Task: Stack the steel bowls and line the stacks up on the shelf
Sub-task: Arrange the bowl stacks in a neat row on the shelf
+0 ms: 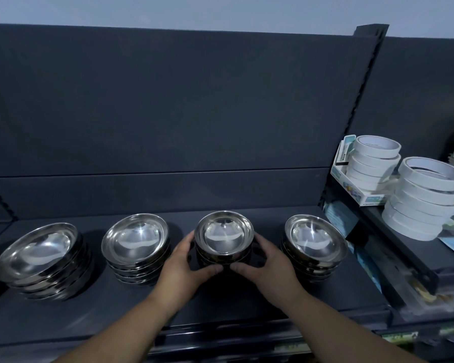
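Note:
Several stacks of steel bowls stand in a row on the dark shelf (247, 307). The third stack from the left (223, 235) sits between both my hands. My left hand (186, 263) curls around its left side and my right hand (268, 263) around its right side, thumbs nearly meeting in front of its base. Another stack (135, 238) stands just left of my left hand, and a larger stack (41, 254) is at the far left, leaning slightly. A further stack (313, 238) stands to the right of my right hand.
The dark back panel (168, 113) rises behind the bowls. On the neighbouring shelf to the right stand two piles of white tape rolls (372, 161) (427, 195), one in a cardboard tray. Packaged goods lie below them at the right edge.

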A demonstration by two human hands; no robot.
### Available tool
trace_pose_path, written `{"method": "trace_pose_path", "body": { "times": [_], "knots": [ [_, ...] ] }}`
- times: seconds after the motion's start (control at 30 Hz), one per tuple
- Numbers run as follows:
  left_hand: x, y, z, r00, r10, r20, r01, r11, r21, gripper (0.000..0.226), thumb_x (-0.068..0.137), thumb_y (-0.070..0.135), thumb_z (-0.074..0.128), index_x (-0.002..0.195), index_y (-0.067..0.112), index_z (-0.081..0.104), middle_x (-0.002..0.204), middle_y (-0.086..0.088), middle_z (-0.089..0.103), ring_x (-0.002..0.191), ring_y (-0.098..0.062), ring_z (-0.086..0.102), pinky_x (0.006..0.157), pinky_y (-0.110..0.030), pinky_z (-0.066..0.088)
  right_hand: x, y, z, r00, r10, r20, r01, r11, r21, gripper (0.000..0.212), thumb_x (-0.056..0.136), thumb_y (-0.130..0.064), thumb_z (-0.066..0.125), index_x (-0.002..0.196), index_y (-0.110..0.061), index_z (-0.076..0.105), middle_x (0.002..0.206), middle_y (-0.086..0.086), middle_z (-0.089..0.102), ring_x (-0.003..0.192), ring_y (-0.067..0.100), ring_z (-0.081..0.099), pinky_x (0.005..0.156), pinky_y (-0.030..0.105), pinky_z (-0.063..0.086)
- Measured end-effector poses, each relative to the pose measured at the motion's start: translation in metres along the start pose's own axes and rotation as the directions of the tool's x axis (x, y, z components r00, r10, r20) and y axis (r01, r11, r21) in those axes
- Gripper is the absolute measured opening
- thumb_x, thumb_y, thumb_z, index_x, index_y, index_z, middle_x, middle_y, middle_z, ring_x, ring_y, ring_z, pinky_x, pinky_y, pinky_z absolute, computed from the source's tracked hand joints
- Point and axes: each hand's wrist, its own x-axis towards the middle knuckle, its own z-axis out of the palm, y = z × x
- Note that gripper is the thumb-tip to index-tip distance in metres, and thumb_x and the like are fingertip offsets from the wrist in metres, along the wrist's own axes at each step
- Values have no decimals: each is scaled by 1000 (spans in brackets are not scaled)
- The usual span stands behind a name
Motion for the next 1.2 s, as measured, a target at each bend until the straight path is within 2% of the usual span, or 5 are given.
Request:
{"method": "trace_pose_path", "body": {
  "times": [0.33,0.53,0.83,1.1,1.2],
  "knots": [
    [1,3,3,999,-42,-7,42,999,-23,113,49,49,86,145,29,31,135,10,53,122,-4,52,108,-27,40,-3,2,1,1000,13,1,-13,1000,19,83,65,-26,89,135,-36,46,117,-23,61,113,-14,53,102,17,44],
    [2,6,5,998,-58,21,60,991,-117,99,64,17,87,145,24,32,130,7,59,116,-2,58,103,-23,44,-3,-2,0,1000,11,3,-11,999,31,78,66,-19,88,130,-39,46,111,-27,60,106,-22,51,90,1,41],
    [-5,25,-1,996,-69,-48,69,998,0,123,53,38,90,151,26,16,150,5,38,134,-6,39,112,-25,30,-7,-9,-6,998,56,-2,-56,997,-51,98,66,-28,87,148,-23,33,135,-10,52,126,2,49,108,19,37],
    [-26,92,30,910,330,-252,-293,940,172,83,68,28,84,138,28,40,136,15,40,124,7,36,103,-1,24,-16,-46,-75,967,-159,-199,150,987,-59,60,82,-11,69,137,-20,48,133,-3,58,120,4,55,103,20,42],
    [-32,100,66,923,358,-138,-340,930,137,69,71,41,73,132,37,40,133,20,46,124,1,44,108,-18,35,-18,-36,-112,942,-141,-306,123,989,-78,55,84,-22,69,135,-23,50,133,-4,56,122,9,53,101,22,39]
  ]
}}
